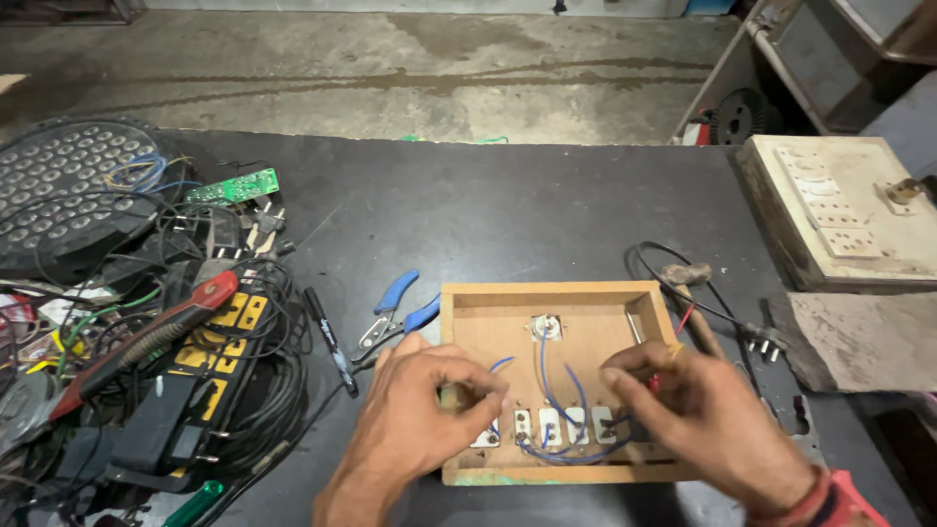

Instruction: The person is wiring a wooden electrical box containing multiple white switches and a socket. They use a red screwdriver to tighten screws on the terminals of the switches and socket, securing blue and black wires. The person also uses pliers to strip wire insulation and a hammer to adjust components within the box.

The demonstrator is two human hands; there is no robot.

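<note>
An open wooden box [468,301] lies on the dark table, back side up, with several white switch and socket backs along its near edge and blue wires [547,376] looping between them. My left hand [415,410] rests on the box's left side, fingers curled and pinching near a blue wire end. My right hand [698,410] hovers over the right side of the box, fingers bent around something small with a bit of red showing; what it is stays hidden.
Blue-handled pliers [395,312] and a black marker [330,340] lie left of the box. Further left sits a heap of cables, a yellow-and-black power strip [220,351], a red-handled tool [146,342], a green circuit board [232,186] and a round LED panel [59,185]. A second wooden switchboard [839,210] stands at right.
</note>
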